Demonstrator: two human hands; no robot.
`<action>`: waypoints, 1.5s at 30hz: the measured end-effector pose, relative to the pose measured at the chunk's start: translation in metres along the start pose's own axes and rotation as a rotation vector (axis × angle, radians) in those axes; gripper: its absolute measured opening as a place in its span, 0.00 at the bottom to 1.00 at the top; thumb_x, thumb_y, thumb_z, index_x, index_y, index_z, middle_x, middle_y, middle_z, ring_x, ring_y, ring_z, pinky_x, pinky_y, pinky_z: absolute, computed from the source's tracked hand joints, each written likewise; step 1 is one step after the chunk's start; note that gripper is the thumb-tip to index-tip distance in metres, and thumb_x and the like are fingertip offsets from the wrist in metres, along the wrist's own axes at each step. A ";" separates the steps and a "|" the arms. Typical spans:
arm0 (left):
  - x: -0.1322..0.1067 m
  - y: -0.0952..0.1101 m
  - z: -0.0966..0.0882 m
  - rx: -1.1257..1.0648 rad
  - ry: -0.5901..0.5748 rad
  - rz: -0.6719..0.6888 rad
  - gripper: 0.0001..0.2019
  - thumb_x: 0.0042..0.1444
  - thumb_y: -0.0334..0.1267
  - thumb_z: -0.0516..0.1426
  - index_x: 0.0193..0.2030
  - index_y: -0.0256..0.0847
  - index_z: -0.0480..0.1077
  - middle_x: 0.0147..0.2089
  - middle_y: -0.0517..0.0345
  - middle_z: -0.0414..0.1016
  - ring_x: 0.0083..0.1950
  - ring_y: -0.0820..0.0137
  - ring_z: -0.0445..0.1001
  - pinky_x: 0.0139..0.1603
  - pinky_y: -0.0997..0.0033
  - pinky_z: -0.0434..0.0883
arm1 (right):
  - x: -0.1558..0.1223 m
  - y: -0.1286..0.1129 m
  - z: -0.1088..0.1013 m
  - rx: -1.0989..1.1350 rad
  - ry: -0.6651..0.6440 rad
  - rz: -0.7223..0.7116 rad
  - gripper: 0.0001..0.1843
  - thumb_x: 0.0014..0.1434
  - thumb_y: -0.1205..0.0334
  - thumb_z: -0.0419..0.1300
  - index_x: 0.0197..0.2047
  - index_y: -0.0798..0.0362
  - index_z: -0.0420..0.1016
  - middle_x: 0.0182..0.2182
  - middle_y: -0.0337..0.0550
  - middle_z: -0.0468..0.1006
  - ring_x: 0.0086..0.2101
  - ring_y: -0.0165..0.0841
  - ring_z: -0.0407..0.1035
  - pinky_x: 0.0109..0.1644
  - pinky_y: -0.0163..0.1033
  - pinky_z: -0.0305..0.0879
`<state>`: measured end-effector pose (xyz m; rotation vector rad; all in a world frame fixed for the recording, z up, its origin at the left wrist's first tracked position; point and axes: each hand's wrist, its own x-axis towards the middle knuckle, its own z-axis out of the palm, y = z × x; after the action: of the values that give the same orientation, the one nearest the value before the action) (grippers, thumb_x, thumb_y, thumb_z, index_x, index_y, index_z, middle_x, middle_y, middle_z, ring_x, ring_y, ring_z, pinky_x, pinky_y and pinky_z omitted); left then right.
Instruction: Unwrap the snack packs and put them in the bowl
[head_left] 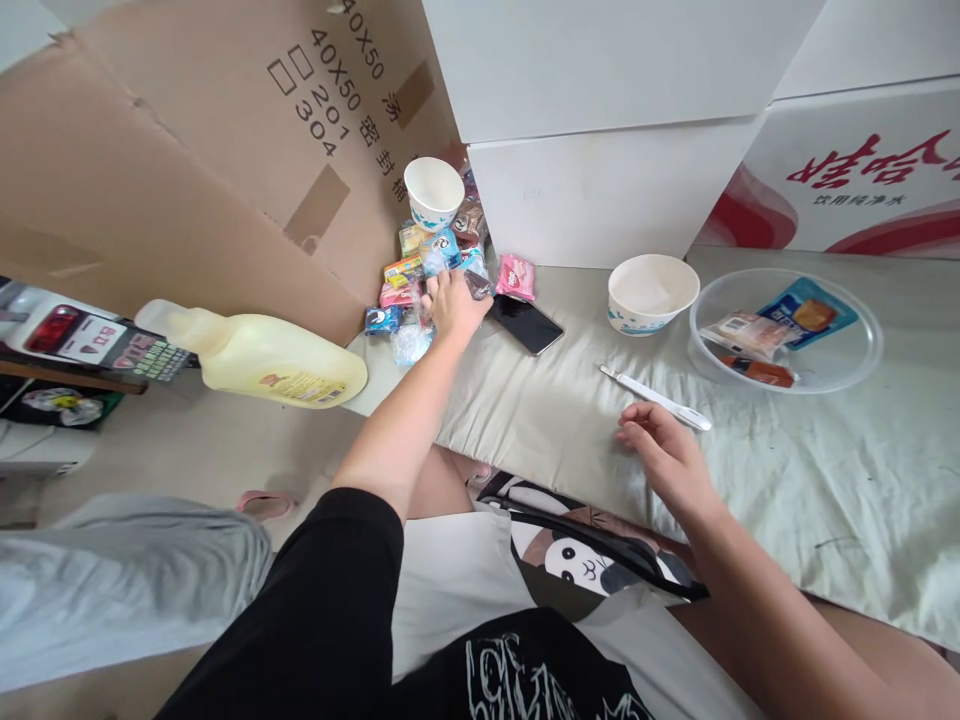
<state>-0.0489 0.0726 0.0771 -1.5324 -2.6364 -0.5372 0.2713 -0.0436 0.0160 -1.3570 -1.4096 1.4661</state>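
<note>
A: Where is the left hand?

B: Stretched out to the far left of the sheet, lying on top of a heap of snack packets piled against the big cardboard box. The fingers bend down over the packets, but I cannot tell whether the grip is clamped on one or only lying on them.

A: And the right hand?

B: Near, palm down on the sheet, its grip loosely apart and holding nothing. A white stick lies just beyond its fingertips, not touching.

A: What is around the heap?

B: A dark phone lies flat just right of the left hand, with a pink packet behind it. A paper bowl stands at the far end of the heap. Further right is a white bowl, then a clear dish with a few packets in it.

A: On the left?

B: A yellow bottle lies on its side, near the heap.
</note>
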 end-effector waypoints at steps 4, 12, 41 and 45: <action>-0.025 0.000 -0.016 -0.284 0.097 0.088 0.25 0.51 0.40 0.66 0.56 0.45 0.70 0.69 0.45 0.65 0.73 0.50 0.58 0.73 0.48 0.56 | -0.001 -0.002 0.001 -0.024 -0.011 -0.006 0.14 0.60 0.48 0.58 0.41 0.49 0.70 0.34 0.41 0.76 0.33 0.36 0.74 0.40 0.44 0.68; -0.104 -0.012 -0.024 -1.644 -0.559 -0.273 0.28 0.43 0.43 0.61 0.55 0.45 0.73 0.44 0.54 0.81 0.53 0.54 0.80 0.56 0.53 0.74 | 0.007 -0.009 -0.017 -0.616 0.310 -0.428 0.09 0.61 0.58 0.55 0.41 0.49 0.74 0.41 0.52 0.80 0.42 0.45 0.73 0.50 0.52 0.67; -0.108 0.028 0.040 -1.796 -0.977 -0.458 0.34 0.48 0.38 0.67 0.63 0.56 0.67 0.61 0.57 0.77 0.61 0.56 0.76 0.58 0.50 0.76 | 0.021 -0.012 0.011 -0.068 0.079 0.043 0.16 0.67 0.45 0.52 0.41 0.49 0.70 0.17 0.32 0.66 0.18 0.30 0.60 0.24 0.38 0.56; -0.112 0.027 0.038 -1.752 -0.990 -0.312 0.40 0.43 0.42 0.70 0.66 0.58 0.66 0.62 0.55 0.76 0.64 0.52 0.74 0.59 0.50 0.75 | 0.013 -0.018 0.011 -0.202 0.138 -0.106 0.14 0.69 0.49 0.51 0.42 0.48 0.72 0.19 0.34 0.68 0.21 0.32 0.64 0.31 0.41 0.62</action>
<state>0.0359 0.0032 0.0253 -1.6411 -2.7238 -3.5475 0.2544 -0.0313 0.0292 -1.4526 -1.5468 1.1643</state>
